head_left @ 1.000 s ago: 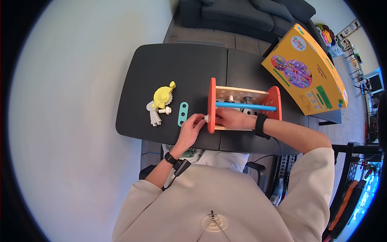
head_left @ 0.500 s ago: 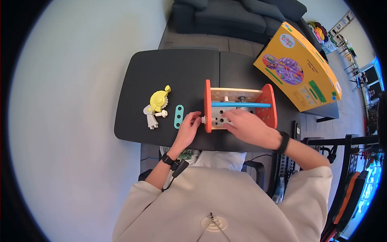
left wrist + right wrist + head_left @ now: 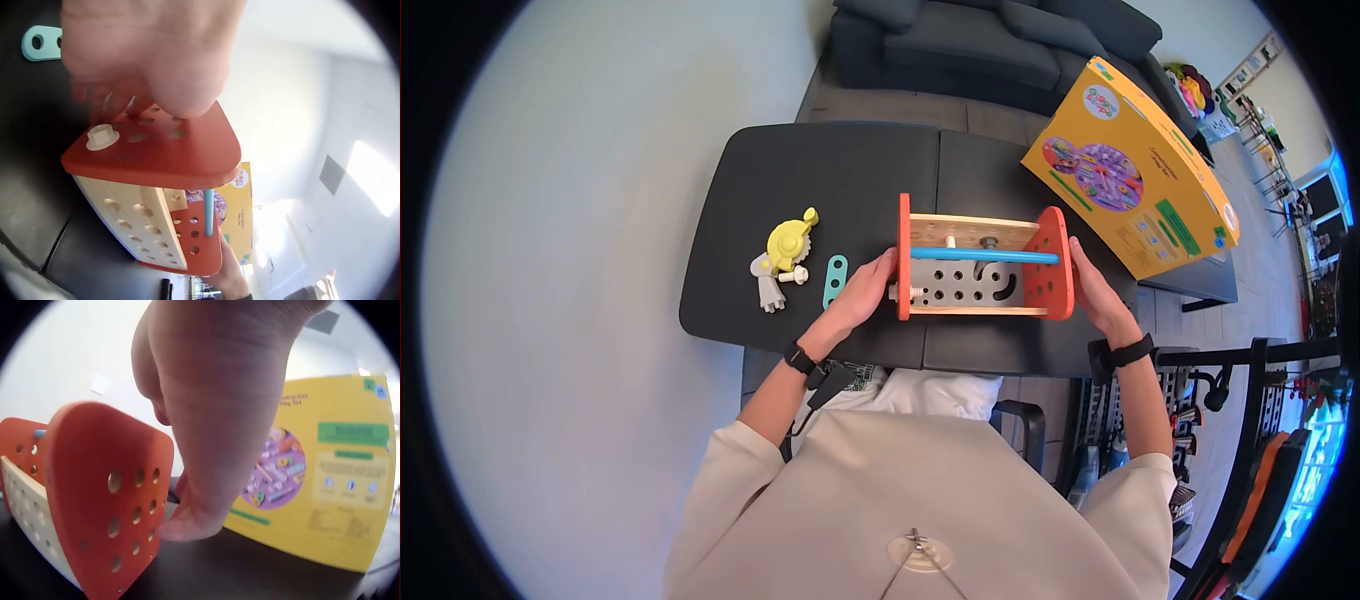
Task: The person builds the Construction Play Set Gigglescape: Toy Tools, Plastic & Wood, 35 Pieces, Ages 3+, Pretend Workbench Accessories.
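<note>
A toy workbench with red end panels (image 3: 1055,265), pale perforated sides and a blue rod (image 3: 985,256) stands on the dark table. My left hand (image 3: 862,292) lies with extended fingers against its left red panel (image 3: 187,150). A white bolt (image 3: 102,136) sticks out of a low hole in that panel; its threaded part (image 3: 917,293) shows inside. My right hand (image 3: 1100,295) is at the right panel, fingers extended; in the right wrist view the fingertips of this hand (image 3: 200,456) reach the edge of the red panel (image 3: 112,500). A grey hook-like piece (image 3: 984,266) sits inside the workbench.
Left on the table (image 3: 810,165) are a yellow toy saw (image 3: 788,245) with a grey handle, a white bolt (image 3: 794,275) and a turquoise strip with holes (image 3: 835,282). A large yellow box (image 3: 1135,170) stands at the back right, with a grey sofa (image 3: 980,50) beyond.
My right hand has come out of the workbench and moved right to its outer panel. My left hand has left the bolt head and now lies flatter against the left panel.
</note>
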Tool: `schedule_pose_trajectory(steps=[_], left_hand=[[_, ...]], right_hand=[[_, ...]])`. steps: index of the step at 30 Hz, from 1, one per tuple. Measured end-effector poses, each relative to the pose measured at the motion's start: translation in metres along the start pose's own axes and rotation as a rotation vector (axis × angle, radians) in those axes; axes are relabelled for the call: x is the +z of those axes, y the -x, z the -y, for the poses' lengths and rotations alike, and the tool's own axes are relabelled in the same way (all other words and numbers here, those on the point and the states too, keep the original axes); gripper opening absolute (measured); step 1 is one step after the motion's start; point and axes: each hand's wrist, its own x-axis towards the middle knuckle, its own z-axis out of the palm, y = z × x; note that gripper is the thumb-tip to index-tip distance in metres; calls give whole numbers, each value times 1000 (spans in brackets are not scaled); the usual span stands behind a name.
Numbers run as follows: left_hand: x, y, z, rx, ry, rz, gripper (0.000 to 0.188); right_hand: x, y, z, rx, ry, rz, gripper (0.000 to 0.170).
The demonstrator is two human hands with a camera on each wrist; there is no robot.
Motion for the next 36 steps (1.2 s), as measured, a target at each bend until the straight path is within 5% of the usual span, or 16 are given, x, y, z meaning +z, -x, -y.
schedule_pose_trajectory(steps=[8,12,18,26,30,33,34,36], left_hand=[[-11,5,-14,-26,221,-27,85],[-16,10,-21,123,226,-49,83],[-4,30,-41,279,276,-126,76],[-10,36,1,318,276,-133,50],[-25,52,-3,313,-60,-261,38],[-56,53,25,497,-816,-599,36],[-65,57,31,497,-816,-602,36],[-80,64,43,370,-1409,-745,44]], right_hand=[[30,19,21,-254,-267,-34,79],[40,36,28,-460,-255,-50,78],[56,42,2,-473,-194,-14,85],[91,32,-38,-428,-130,-30,66],[102,33,-37,-462,-102,-97,60],[108,35,-34,-522,-65,-177,55],[110,39,-32,-590,-5,-237,51],[115,47,-29,-723,114,-358,46]])
